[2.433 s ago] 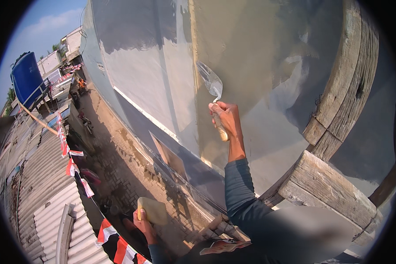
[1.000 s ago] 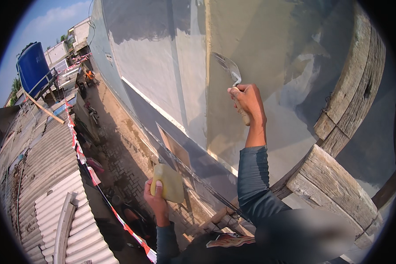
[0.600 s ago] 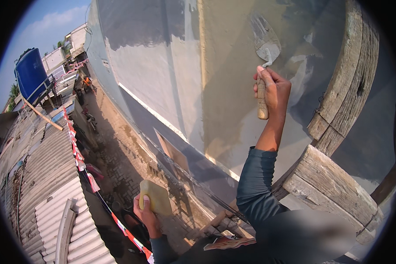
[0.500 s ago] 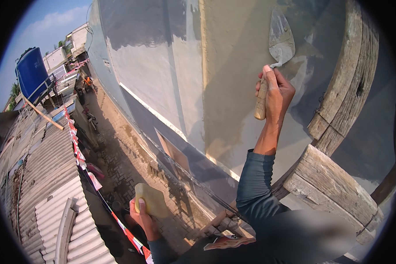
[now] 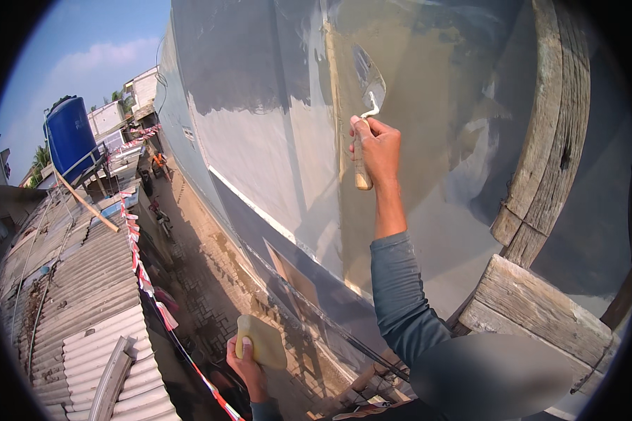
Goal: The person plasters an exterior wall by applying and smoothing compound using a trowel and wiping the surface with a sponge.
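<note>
Fingers of the right hand (image 5: 378, 147) grip a trowel (image 5: 367, 105) against the wall (image 5: 260, 140); left hand (image 5: 244, 359) clasps a yellow sponge (image 5: 262, 342).

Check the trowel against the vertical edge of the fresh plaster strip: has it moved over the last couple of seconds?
Yes. The trowel in the right hand has climbed up the wall, staying just right of the plaster strip's left edge.

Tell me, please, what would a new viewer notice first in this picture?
First comes the right hand, raised high against the grey wall and gripping a wooden-handled trowel whose blade lies on a patch of wet plaster. Lower down, the left hand holds a yellow sponge out over a long drop to a paved lane. At far left, a blue water tank stands above corrugated roofs.
</note>
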Action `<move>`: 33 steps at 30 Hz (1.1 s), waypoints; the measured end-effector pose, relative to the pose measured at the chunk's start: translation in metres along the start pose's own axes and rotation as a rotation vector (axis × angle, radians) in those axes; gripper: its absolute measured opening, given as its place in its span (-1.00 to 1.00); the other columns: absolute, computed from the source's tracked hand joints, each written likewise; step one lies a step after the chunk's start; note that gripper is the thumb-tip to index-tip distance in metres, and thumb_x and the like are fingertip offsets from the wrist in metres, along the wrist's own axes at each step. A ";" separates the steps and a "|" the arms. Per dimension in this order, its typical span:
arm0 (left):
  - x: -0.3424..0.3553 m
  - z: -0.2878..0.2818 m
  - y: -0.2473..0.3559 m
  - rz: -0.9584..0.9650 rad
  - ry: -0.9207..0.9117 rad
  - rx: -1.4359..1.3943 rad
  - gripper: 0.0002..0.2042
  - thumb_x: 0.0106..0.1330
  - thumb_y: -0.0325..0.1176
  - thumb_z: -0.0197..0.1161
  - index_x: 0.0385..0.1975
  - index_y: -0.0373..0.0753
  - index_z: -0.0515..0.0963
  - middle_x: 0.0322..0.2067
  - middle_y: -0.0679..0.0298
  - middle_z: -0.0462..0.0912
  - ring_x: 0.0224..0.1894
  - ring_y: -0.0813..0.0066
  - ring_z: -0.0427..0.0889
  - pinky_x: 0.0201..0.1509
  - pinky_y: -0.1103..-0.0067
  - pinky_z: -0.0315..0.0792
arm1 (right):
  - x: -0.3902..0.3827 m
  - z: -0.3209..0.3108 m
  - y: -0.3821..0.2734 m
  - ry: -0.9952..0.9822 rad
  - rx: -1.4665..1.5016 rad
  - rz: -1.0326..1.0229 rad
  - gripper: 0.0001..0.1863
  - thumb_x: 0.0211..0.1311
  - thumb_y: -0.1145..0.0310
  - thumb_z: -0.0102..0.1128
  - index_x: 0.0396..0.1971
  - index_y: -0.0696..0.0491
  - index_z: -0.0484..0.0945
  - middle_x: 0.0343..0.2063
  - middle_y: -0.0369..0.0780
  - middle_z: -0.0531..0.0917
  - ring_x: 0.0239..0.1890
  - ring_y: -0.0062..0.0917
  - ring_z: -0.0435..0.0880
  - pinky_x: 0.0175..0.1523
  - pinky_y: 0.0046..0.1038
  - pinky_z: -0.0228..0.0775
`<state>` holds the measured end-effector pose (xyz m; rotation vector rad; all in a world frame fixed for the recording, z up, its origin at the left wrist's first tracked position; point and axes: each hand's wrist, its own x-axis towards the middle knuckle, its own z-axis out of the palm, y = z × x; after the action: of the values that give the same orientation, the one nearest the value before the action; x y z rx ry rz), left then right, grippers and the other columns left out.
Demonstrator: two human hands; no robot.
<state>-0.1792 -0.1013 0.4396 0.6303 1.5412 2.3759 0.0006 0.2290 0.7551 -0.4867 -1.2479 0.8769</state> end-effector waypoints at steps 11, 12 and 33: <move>0.009 0.039 0.007 -0.020 -0.112 -0.073 -0.78 0.38 -0.32 0.31 -0.17 -0.34 0.52 -0.32 0.30 0.62 -0.34 0.60 0.57 -0.18 0.61 0.47 | 0.073 0.038 0.001 -0.005 -0.009 -0.018 -0.70 0.28 0.31 0.30 -0.53 0.23 0.63 -0.61 -0.25 0.59 -0.66 -0.63 0.56 -0.60 -0.52 0.44; 0.010 0.040 0.009 -0.009 -0.099 -0.064 -0.78 0.38 -0.32 0.30 -0.17 -0.35 0.52 -0.32 0.30 0.61 -0.34 0.61 0.56 -0.18 0.62 0.47 | 0.074 0.037 0.002 0.016 -0.103 -0.041 -0.71 0.29 0.31 0.32 -0.51 0.24 0.64 -0.58 -0.24 0.62 -0.67 -0.64 0.55 -0.61 -0.52 0.43; 0.029 0.001 0.077 0.208 0.046 0.013 -0.76 0.41 -0.27 0.31 -0.22 -0.36 0.53 -0.31 0.31 0.55 -0.28 0.58 0.53 -0.17 0.65 0.43 | 0.023 -0.044 -0.048 0.198 0.140 -0.108 -0.74 0.31 0.31 0.31 -0.37 0.25 0.64 -0.56 -0.23 0.60 -0.64 -0.63 0.56 -0.64 -0.56 0.39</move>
<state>-0.2019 -0.1198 0.5168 0.7787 1.5807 2.5487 0.0589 0.2250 0.7925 -0.3805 -1.0149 0.7987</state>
